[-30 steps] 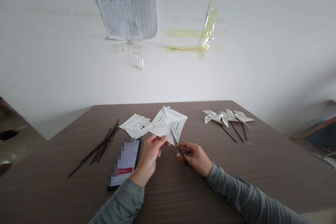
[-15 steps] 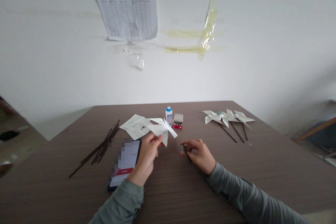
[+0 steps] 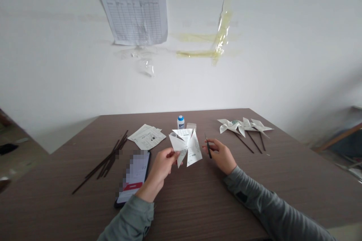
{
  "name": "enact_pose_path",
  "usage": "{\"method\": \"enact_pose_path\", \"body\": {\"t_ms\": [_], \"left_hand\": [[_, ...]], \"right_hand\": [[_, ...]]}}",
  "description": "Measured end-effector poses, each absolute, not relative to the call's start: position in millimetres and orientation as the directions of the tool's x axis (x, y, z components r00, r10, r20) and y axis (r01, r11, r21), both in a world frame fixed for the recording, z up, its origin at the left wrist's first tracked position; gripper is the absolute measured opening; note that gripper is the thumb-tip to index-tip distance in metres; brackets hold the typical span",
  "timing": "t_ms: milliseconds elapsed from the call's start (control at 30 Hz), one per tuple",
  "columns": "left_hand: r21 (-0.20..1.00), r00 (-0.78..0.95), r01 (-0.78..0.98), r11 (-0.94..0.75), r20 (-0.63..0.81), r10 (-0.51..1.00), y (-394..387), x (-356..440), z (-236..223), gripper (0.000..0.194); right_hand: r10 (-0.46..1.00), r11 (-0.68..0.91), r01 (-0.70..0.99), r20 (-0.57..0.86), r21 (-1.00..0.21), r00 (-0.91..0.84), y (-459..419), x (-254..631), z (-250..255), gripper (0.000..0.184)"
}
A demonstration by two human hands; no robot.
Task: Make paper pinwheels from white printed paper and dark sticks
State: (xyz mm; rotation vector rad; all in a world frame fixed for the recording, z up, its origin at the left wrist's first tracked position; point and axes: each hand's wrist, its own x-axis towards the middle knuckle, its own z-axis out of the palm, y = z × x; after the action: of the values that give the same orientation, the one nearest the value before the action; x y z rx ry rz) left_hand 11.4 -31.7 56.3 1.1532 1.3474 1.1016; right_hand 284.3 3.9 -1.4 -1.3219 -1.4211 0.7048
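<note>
The left hand (image 3: 161, 162) pinches the paper (image 3: 186, 144). Just right of it, the right hand (image 3: 222, 155), fingers curled, holds scissors (image 3: 209, 150) pointing away.

Printed paper (image 3: 193, 148), slit at corners, tilted up, dark-handled tool (image 3: 209, 150) nearby

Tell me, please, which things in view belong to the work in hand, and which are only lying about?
In the work:
cut paper in the left hand
dark-handled tool in the right hand
probably the loose papers, sticks, paper pinwheels, bottle and box

Seemingly apart:
phone on the table
printed sheet on the wall
yellowish tape there
</note>
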Motion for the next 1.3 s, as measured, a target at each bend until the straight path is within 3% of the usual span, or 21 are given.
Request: {"method": "enact_pose_path", "body": {"t_ms": [167,333,467,667,767,933,1300], "left_hand": [[0.993,-0.038,0.06,0.102,-0.1,0.994,-34.4,13.5,60.7,0.024],[0.99,-0.06,0.087,0.108,-0.103,0.993,-34.2,11.4,61.0,0.026],[0.993,-0.12,0.084,0.078,-0.068,0.99,-29.8,5.9,53.9,0.015],[0.998,-0.213,0.003,0.065,-0.063,0.975,-29.0,6.6,52.3,0.024],[0.992,-0.159,-0.033,0.122,-0.126,0.979,-33.4,12.2,56.8,0.031],[0.981,-0.071,-0.048,0.19,-0.193,0.979,-37.5,19.6,58.8,0.021],[0.991,-0.179,-0.066,0.114,-0.124,0.976,-31.3,15.5,57.7,0.028]], "right_hand": [[0.992,0.123,0.146,0.126,-0.982,0.011,3.2,285.3,4.7,0.05],[0.991,0.129,0.1,0.131,-0.987,0.009,2.9,282.9,9.4,0.062],[0.988,0.144,0.083,0.148,-0.986,0.046,3.1,282.4,11.5,0.063],[0.983,0.151,0.071,0.157,-0.986,0.098,0.1,281.0,14.3,0.061],[0.981,0.144,0.042,0.148,-0.989,0.125,-1.3,278.8,14.2,0.061],[0.979,0.151,0.015,0.151,-0.988,0.133,-2.3,274.9,11.0,0.059],[0.981,0.192,0.143,0.191,-0.971,-0.02,-12.3,268.3,10.9,0.048]]}}
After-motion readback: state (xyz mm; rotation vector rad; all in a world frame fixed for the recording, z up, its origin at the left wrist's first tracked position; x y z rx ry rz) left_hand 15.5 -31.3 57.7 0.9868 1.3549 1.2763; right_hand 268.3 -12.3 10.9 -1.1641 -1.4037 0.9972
